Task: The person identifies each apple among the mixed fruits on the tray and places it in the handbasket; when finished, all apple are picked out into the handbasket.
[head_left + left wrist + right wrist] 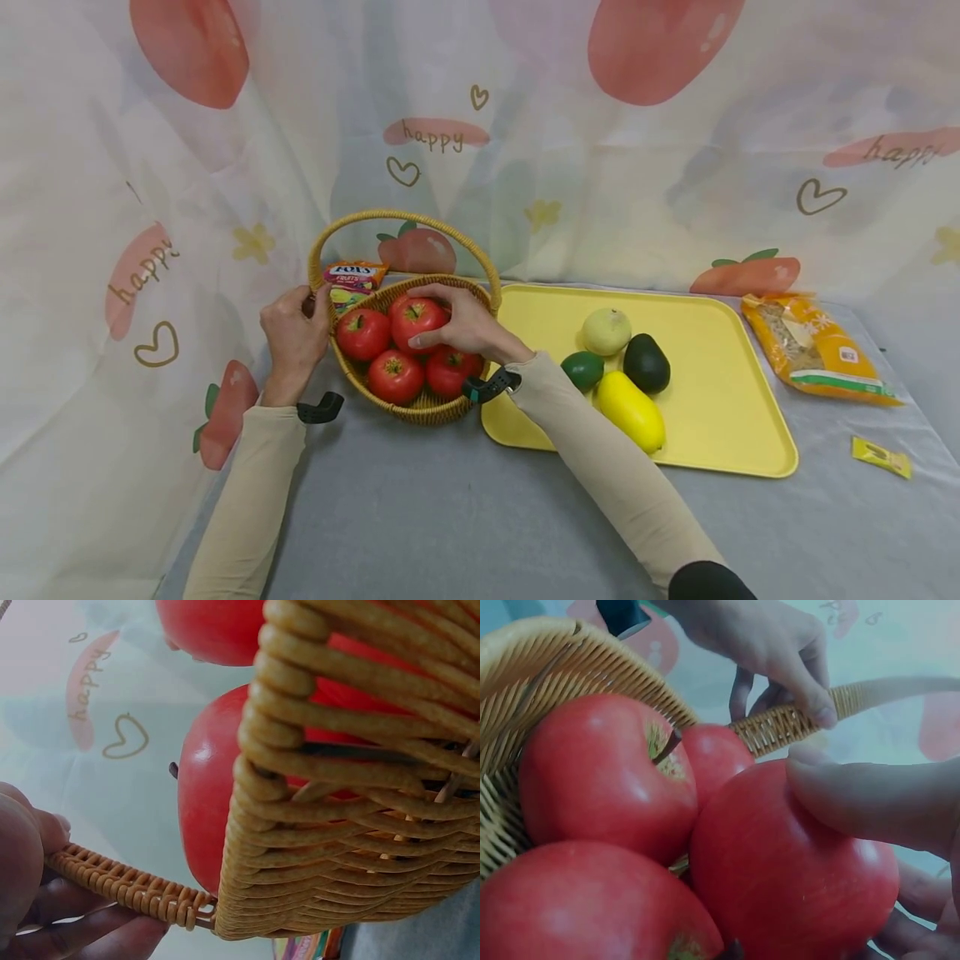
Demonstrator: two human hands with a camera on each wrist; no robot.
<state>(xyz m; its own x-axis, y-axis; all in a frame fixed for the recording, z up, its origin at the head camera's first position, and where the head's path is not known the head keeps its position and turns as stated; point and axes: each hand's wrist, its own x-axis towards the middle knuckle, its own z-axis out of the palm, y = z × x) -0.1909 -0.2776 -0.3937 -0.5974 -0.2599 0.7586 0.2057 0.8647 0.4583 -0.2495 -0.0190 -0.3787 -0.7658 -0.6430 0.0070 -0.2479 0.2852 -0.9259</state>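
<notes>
A wicker basket (427,414) with a tall arched handle holds several red apples (395,377). My left hand (296,332) pinches the lower left part of the basket handle (127,889), thumb on one side and fingers on the other. Inside the basket, my right hand (468,323) grips the rearmost apple (795,870), its thumb curled over the near side and its fingers round the far side. That apple sits against the other apples. In the right wrist view the left hand (761,645) shows behind the apples, on the handle.
Right of the basket lies a yellow tray (720,400) bearing a pale round fruit (606,331), a dark avocado (647,364), a green fruit (582,370) and a yellow mango (632,410). A candy bag (352,279) stands behind the basket. An orange bag (817,346) and small yellow packet (881,457) lie farther right.
</notes>
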